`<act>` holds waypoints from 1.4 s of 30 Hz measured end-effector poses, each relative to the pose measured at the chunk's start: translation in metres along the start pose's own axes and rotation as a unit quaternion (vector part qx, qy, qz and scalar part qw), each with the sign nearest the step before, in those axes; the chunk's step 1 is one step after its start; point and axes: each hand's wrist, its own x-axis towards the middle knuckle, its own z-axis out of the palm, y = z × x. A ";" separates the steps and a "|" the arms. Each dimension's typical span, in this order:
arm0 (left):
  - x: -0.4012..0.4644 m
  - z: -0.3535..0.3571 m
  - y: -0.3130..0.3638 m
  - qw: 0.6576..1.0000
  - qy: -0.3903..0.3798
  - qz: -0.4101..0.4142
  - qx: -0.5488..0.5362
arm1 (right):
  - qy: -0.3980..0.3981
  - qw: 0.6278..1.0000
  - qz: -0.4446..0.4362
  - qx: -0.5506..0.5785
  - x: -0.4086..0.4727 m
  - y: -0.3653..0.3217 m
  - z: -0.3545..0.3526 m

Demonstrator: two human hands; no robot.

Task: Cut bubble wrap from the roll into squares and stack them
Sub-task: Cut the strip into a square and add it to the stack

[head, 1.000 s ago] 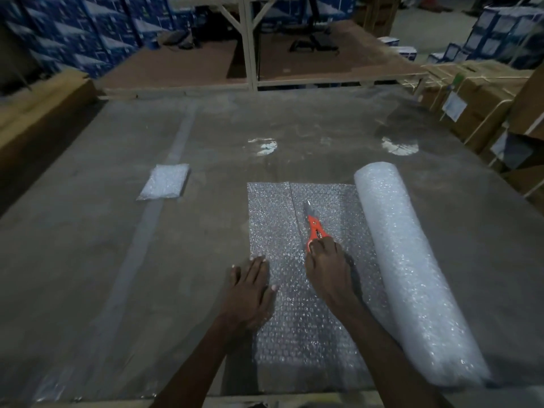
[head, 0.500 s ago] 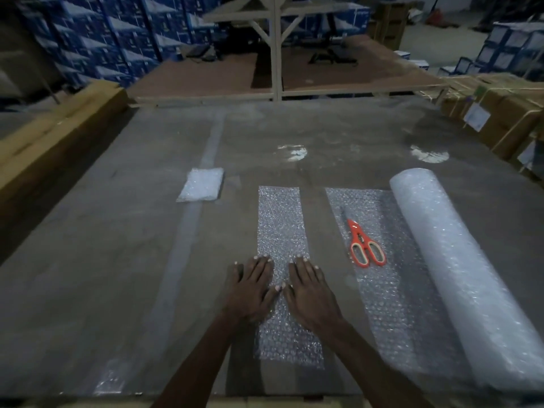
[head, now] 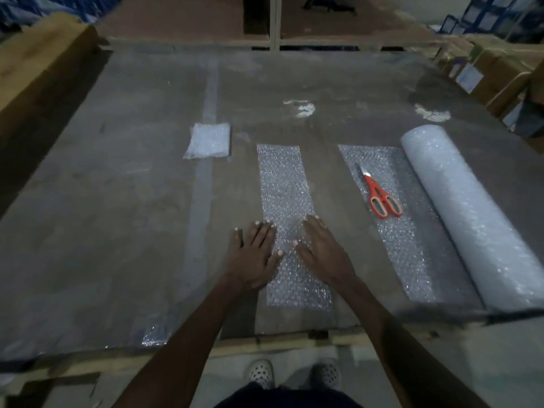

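Observation:
A long cut strip of bubble wrap [head: 284, 187] lies flat on the grey table [head: 117, 201]. My left hand [head: 254, 254] and my right hand [head: 323, 251] rest flat on its near half, fingers straight. Orange-handled scissors [head: 379, 195] lie closed on the unrolled sheet [head: 394, 231] to the right, untouched. The bubble wrap roll [head: 471, 219] lies along that sheet's right edge. A small stack of cut squares [head: 209, 140] sits at the far left of the strip.
Cardboard boxes [head: 497, 69] stand off the table's right side and a long brown box [head: 38, 60] off its left. A wooden post [head: 273, 22] rises behind the far edge. The table's near wooden edge [head: 279, 343] is just below my forearms.
One second ago my right hand held the scissors cutting the sheet. It let them go on the sheet, and both hands slid the cut strip left, away from the roll.

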 end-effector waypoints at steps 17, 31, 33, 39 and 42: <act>-0.021 -0.002 0.009 0.999 0.015 -0.012 -0.050 | -0.042 0.968 -0.247 0.002 -0.084 0.008 -0.022; -0.082 -0.021 0.023 0.979 -0.002 0.034 -0.203 | -0.146 0.976 -0.133 0.091 -0.063 -0.002 -0.037; -0.078 -0.023 0.023 0.957 0.062 0.007 -0.284 | -0.167 0.964 -0.063 0.196 -0.056 0.000 -0.046; -0.042 -0.043 0.020 0.850 0.143 -0.101 -0.497 | -0.141 0.872 0.055 0.465 -0.029 0.000 -0.075; -0.014 -0.051 0.008 0.808 0.130 -0.124 -0.561 | -0.097 0.858 0.091 0.497 -0.006 0.002 -0.073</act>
